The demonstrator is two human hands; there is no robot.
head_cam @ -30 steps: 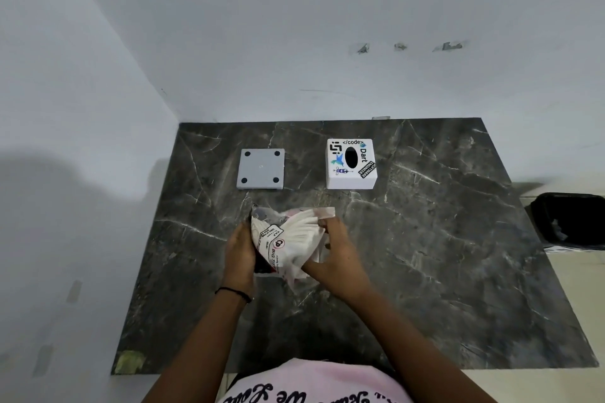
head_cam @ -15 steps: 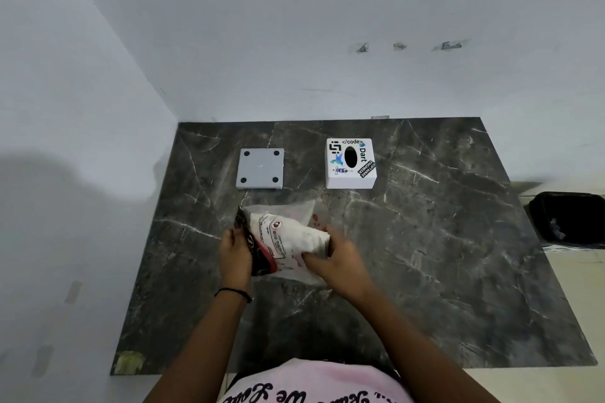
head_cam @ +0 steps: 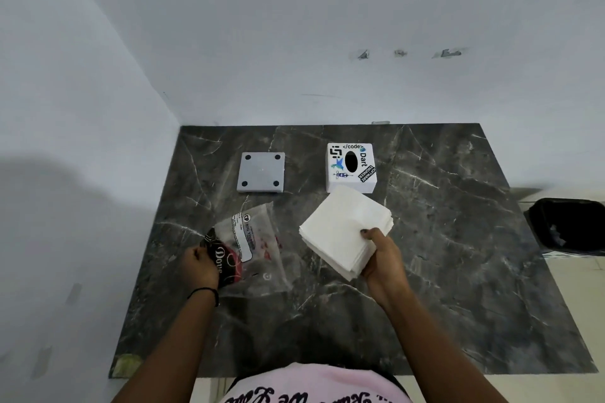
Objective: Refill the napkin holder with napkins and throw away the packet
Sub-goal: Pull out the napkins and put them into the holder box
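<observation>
My right hand grips a thick stack of white napkins by its near corner, held just in front of the white napkin holder, a box covered in stickers with a dark oval slot on top. My left hand holds the emptied clear plastic packet by its dark printed end, low over the dark marble table. The holder's grey base plate, with a black dot at each corner, lies apart to the left of the box.
A black bin stands on the floor off the table's right edge. White walls close the left and far sides of the table. A pink shirt shows at the table's near edge.
The napkin stack has come out of the packet. My right hand carried it rightward towards the holder, while my left hand stayed low with the empty packet.
</observation>
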